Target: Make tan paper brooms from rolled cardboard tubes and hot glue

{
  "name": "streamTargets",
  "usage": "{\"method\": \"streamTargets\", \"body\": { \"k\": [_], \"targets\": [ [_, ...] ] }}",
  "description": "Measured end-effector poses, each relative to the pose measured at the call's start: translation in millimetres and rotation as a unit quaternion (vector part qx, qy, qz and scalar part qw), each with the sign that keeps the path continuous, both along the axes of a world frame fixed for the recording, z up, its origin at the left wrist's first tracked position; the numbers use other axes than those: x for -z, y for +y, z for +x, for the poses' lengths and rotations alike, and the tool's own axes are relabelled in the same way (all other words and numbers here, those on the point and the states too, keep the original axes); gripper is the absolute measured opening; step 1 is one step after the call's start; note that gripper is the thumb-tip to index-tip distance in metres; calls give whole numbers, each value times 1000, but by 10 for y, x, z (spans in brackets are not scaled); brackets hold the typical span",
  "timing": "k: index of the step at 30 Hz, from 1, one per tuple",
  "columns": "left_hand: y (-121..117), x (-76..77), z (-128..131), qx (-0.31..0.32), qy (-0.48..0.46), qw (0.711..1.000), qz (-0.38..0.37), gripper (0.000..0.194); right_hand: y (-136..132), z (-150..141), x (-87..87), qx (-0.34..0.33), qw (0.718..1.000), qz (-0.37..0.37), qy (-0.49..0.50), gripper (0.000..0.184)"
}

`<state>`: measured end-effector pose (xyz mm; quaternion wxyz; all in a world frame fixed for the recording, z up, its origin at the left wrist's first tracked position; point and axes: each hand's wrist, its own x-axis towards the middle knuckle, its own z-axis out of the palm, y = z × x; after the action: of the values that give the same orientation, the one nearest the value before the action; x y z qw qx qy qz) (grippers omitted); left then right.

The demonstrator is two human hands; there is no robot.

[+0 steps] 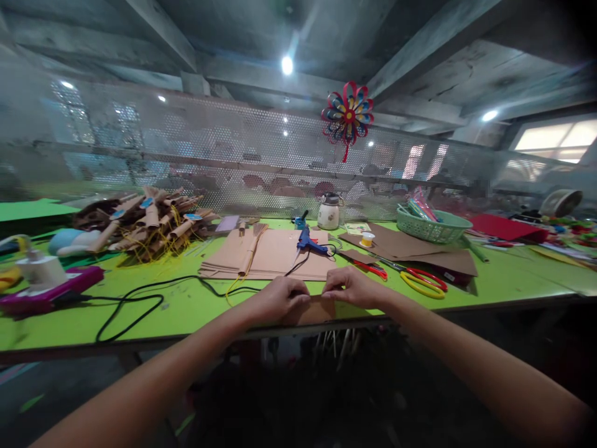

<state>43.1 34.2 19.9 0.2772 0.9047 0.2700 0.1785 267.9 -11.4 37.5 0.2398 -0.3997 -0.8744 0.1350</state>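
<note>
A piece of brown kraft paper [310, 312] lies at the front edge of the green table, between my hands. My left hand [284, 297] is closed on its left part, with the thumb against the fingers. From the other side, my right hand [352, 288] pinches the paper's upper right part. Just beyond them is a stack of brown paper sheets [275, 252]. A blue glue gun [310, 241] rests on that stack, beside a rolled paper piece with yellow string [245, 261].
Scissors with red and yellow handles [423, 283] and a red-handled cutter [373, 269] lie to the right. Behind them stands a green basket [433, 225]. A black cable [158, 281] runs left to a purple power strip [51, 292]. Rolled paper pieces [153, 224] are heaped at left.
</note>
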Motion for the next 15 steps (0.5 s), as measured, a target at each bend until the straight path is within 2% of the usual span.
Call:
{"method": "streamTargets", "body": {
  "k": [5,8,12,15],
  "targets": [
    [39,-52,-77,-23,25,995,-98,37,-38,-9,6,-8,1000,28,-2,10],
    [38,-84,-90,-25,32,990,-136,37,-69,-24,-10,-10,999,35,-21,13],
    [22,-74,-39,-78,29,994,-73,30,-99,-81,-40,-12,998,42,-49,15],
    [-7,-61,0,-84,23,996,-11,26,-89,-138,-25,-14,997,58,-41,13]
  ]
}}
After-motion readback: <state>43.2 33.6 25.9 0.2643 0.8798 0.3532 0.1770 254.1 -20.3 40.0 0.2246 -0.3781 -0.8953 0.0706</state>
